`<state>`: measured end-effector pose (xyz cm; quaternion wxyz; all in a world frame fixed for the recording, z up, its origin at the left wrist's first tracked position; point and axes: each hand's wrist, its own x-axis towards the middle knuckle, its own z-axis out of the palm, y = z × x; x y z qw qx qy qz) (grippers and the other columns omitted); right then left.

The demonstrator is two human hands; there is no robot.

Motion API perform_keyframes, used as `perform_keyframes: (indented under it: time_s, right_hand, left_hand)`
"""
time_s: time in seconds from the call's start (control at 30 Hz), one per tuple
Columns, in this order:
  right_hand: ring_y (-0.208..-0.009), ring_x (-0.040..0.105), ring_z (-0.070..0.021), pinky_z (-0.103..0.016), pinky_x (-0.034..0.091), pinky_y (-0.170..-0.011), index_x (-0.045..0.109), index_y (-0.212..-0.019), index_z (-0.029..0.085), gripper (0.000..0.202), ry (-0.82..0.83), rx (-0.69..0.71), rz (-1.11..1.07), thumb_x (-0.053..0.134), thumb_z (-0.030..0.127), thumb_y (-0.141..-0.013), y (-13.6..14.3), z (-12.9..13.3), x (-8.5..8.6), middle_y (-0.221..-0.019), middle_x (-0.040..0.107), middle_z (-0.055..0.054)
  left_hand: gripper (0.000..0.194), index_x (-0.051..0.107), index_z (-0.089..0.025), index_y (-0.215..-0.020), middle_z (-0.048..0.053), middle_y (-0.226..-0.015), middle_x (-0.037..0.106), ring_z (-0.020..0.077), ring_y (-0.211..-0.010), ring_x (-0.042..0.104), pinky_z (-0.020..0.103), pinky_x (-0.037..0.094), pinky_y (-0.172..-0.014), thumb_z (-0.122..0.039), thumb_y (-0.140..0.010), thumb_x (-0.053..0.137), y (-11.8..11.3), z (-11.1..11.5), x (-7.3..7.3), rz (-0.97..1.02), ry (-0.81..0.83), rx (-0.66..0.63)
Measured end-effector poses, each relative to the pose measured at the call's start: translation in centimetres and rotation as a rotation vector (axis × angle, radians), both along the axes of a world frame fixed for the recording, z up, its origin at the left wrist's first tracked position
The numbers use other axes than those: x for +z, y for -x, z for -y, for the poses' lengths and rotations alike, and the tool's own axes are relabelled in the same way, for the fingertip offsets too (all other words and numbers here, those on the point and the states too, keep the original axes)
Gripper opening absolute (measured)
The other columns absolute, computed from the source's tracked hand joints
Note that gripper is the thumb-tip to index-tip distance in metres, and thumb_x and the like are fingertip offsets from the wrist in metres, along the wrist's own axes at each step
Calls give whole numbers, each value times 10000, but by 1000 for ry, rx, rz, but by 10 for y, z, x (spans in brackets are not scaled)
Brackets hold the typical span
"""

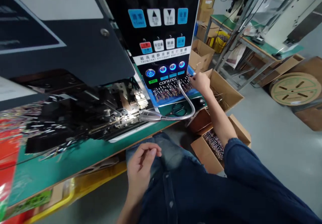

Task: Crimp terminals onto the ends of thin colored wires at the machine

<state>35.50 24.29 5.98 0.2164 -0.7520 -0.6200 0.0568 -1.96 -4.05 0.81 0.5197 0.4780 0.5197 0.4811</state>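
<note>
My right hand (pixel 200 83) reaches to the far right end of a blue tray (pixel 161 103) behind the control panel. Its fingers are closed in a pinch beside the short wires (pixel 166 90) in the tray, with a small pale tip showing at them; what they grip is too small to make out. My left hand (pixel 141 163) is over my lap in front of the bench edge, fingers loosely curled and thumb against them, nothing visible in it. Left of the tray, a lamp (pixel 151 116) on a bendable metal neck lights the terminal crimping machine's working head (pixel 128 111).
The control panel (pixel 161 32) with lit buttons rises over the green bench (pixel 75 165). Scissors (pixel 178 109) lie below the tray. Cardboard boxes, one full of wires (pixel 213 143), stand at right near a large reel (pixel 295 89). Loose wires (pixel 22 123) lie at left.
</note>
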Motion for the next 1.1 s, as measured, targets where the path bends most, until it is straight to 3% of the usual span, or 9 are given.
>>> perform_keyframes:
  time_s: [0.07, 0.23, 0.43, 0.57, 0.67, 0.77, 0.9, 0.97, 1.1]
  right_hand:
    - [-1049, 764, -364, -466, 565, -950, 899, -1069, 98, 324, -41, -63, 58, 678, 329, -1122, 5, -11, -4, -1088, 853, -268]
    - [-1091, 768, -372, -425, 554, -938, 894, -1102, 125, 193, 23, 180, 39, 714, 140, -1034, 11, -25, -11, -1130, 879, -228]
    - [-1038, 780, -340, -426, 561, -931, 889, -1098, 119, 209, -60, 197, -25, 690, 128, -1038, 7, -33, -11, -1065, 877, -201]
    - [-758, 726, -252, -364, 563, -746, 869, -990, 122, 197, 51, 211, -247, 672, 121, -1006, 15, -29, -12, -772, 798, -111]
    - [-637, 651, -189, -331, 518, -669, 850, -961, 122, 226, -37, 188, -333, 658, 181, -1063, 12, -20, -5, -730, 762, -80]
    - [-616, 607, -162, -327, 481, -655, 844, -936, 129, 304, -269, 97, -355, 660, 281, -1124, 0, 1, 3, -710, 731, -69]
    - [-622, 641, -191, -399, 474, -632, 876, -869, 158, 419, -469, 12, -457, 756, 496, -1085, -4, 56, -5, -708, 743, -123]
    - [-647, 719, -251, -477, 506, -632, 934, -899, 198, 417, -593, -38, -517, 856, 596, -996, 2, 91, -19, -767, 808, -199]
    - [-973, 895, -475, -673, 619, -779, 988, -1064, 422, 359, -745, -128, -520, 904, 740, -920, 21, 167, -54, -1075, 906, -278]
  left_hand:
    - [239, 837, -240, -1071, 48, -992, 814, 231, -859, 758, 342, 635, -833, -479, -1062, 841, 6, -1, 0, -16, -4, 24]
    - [250, 839, -238, -1049, 49, -972, 822, 233, -850, 760, 346, 637, -832, -487, -1060, 834, 24, -14, -2, -80, -17, 102]
    - [288, 815, -242, -1070, 47, -994, 840, 247, -863, 783, 362, 649, -838, -528, -1067, 791, 59, -23, -9, -241, -15, 224]
    - [294, 827, -247, -1149, 76, -1088, 861, 293, -956, 813, 441, 656, -971, -522, -1079, 751, 102, -30, -17, -554, -77, 348]
    - [297, 818, -238, -1196, 135, -1290, 839, 375, -1102, 792, 568, 632, -1098, -481, -1067, 707, 146, -47, -28, -923, -229, 414]
    - [426, 711, -208, -1377, 206, -1587, 711, 463, -1334, 728, 671, 587, -1205, -435, -1016, 697, 184, -72, -40, -1074, -273, 448]
    - [367, 701, -163, -1243, 280, -1409, 747, 508, -1443, 649, 683, 535, -1248, -447, -1015, 655, 201, -94, -42, -1216, -123, 502]
    - [269, 717, -170, -1122, 284, -1269, 777, 501, -1371, 677, 689, 515, -1229, -408, -1066, 604, 198, -96, -34, -1237, -37, 474]
    - [153, 740, -206, -1135, 240, -1335, 777, 459, -1357, 686, 635, 506, -1204, -282, -1041, 647, 184, -85, -13, -1215, -18, 454]
